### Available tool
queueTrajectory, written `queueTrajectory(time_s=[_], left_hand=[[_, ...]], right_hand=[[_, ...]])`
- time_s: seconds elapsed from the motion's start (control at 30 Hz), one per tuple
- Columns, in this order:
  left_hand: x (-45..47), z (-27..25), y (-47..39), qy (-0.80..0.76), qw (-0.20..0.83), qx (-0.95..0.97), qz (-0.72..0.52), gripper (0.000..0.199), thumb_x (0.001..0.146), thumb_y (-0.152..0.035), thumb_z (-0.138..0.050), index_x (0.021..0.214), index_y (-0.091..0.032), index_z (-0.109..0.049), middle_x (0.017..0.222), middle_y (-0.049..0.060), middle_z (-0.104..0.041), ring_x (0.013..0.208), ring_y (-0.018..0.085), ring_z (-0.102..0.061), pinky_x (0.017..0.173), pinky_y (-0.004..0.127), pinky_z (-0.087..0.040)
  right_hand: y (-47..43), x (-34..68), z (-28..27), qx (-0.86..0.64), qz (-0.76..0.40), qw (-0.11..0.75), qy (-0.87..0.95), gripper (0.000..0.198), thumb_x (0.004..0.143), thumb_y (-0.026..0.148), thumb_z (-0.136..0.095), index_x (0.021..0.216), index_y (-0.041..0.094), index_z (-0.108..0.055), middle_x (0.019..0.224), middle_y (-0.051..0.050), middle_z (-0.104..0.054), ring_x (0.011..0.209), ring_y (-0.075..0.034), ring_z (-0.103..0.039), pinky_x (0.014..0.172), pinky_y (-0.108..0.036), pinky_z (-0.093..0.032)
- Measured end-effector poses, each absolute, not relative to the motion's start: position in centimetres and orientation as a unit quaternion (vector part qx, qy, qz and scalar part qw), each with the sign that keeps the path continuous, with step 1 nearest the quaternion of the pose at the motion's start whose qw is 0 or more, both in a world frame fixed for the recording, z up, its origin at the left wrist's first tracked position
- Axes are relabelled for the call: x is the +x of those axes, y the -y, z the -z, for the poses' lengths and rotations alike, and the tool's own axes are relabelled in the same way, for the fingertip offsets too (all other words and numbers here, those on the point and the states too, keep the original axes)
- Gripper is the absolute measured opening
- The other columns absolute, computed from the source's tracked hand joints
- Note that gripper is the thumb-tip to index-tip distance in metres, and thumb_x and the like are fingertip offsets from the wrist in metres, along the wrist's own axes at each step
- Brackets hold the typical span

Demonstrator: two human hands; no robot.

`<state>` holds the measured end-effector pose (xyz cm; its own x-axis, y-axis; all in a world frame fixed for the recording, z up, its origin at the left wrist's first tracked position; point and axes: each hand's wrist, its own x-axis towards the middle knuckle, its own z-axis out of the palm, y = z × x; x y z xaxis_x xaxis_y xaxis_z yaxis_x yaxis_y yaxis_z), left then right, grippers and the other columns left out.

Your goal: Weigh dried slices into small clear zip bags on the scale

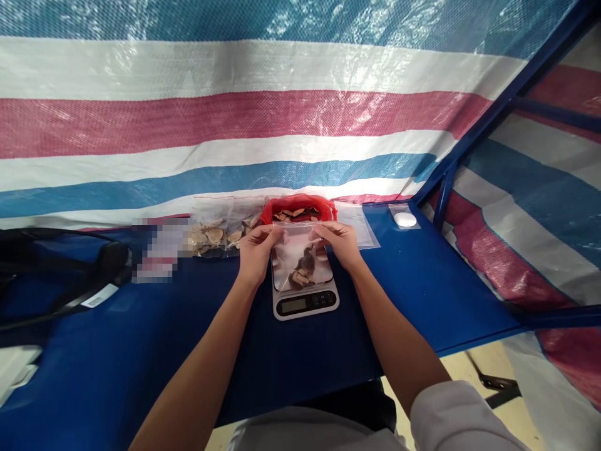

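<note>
A clear plastic zip bag (287, 266) with a few dried brown slices (303, 270) at its bottom hangs between my hands. My left hand (257, 250) pinches its top left corner, and my right hand (342, 243) pinches the top right corner. Right under the bag lies a white kitchen scale (277, 308) with a dark display and buttons along its front; the bag covers much of its plate. Just beyond the scale, a red plastic bag (270, 210) stands open with more dried slices inside.
Filled clear bags of dried slices (213, 238) lie left of the red bag. Flat plastic bags (369, 232) lie to its right, near a small packet with a white round item (404, 219). Black straps (110, 263) occupy the left of the blue table (413, 288). Striped sheeting (211, 119) rises behind.
</note>
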<state>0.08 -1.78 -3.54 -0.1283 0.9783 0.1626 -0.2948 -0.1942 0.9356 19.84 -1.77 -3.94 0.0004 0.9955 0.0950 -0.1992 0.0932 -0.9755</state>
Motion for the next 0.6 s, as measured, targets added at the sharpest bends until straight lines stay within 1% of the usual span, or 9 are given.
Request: queueTrajectory(time_s=[0.17, 0.37, 0.53, 0.6], left_hand=[[-0.21, 3.77, 1.6, -0.396, 0.487, 0.445, -0.639, 0.03, 0.065, -0.044, -0.091, 0.072, -0.018, -0.077, 0.069, 0.001, -0.073, 0.062, 0.013, -0.063, 0.065, 0.026, -0.051], [-0.32, 3.93, 1.6, -0.396, 0.477, 0.454, -0.639, 0.027, 0.066, -0.042, -0.091, 0.071, -0.019, -0.078, 0.069, 0.001, -0.073, 0.063, 0.014, -0.063, 0.065, 0.027, -0.051], [-0.42, 4.31, 1.53, -0.384, 0.469, 0.467, -0.644, 0.021, 0.071, -0.038, -0.088, 0.072, -0.02, -0.078, 0.072, 0.001, -0.074, 0.067, 0.014, -0.064, 0.068, 0.026, -0.05], [-0.47, 4.43, 1.52, -0.384, 0.464, 0.472, -0.644, 0.019, 0.071, -0.037, -0.088, 0.072, -0.02, -0.078, 0.072, 0.001, -0.074, 0.068, 0.014, -0.064, 0.069, 0.027, -0.05]], right_hand=[[1.99, 19.67, 3.81, -0.424, -0.526, 0.574, 0.462, 0.035, 0.069, 0.054, -0.086, 0.08, 0.021, -0.08, 0.073, -0.003, -0.076, 0.062, -0.018, -0.073, 0.054, -0.028, -0.06], [2.18, 19.49, 3.53, -0.436, -0.512, 0.584, 0.454, 0.035, 0.066, 0.054, -0.087, 0.076, 0.02, -0.08, 0.069, -0.003, -0.075, 0.058, -0.019, -0.07, 0.05, -0.03, -0.057], [2.2, 19.48, 3.24, -0.433, -0.482, 0.595, 0.475, 0.032, 0.068, 0.051, -0.085, 0.068, 0.02, -0.078, 0.066, -0.003, -0.073, 0.059, -0.016, -0.067, 0.056, -0.03, -0.058], [2.24, 19.43, 3.21, -0.43, -0.489, 0.594, 0.472, 0.032, 0.069, 0.052, -0.084, 0.07, 0.021, -0.078, 0.067, -0.002, -0.074, 0.058, -0.016, -0.068, 0.055, -0.029, -0.058]])
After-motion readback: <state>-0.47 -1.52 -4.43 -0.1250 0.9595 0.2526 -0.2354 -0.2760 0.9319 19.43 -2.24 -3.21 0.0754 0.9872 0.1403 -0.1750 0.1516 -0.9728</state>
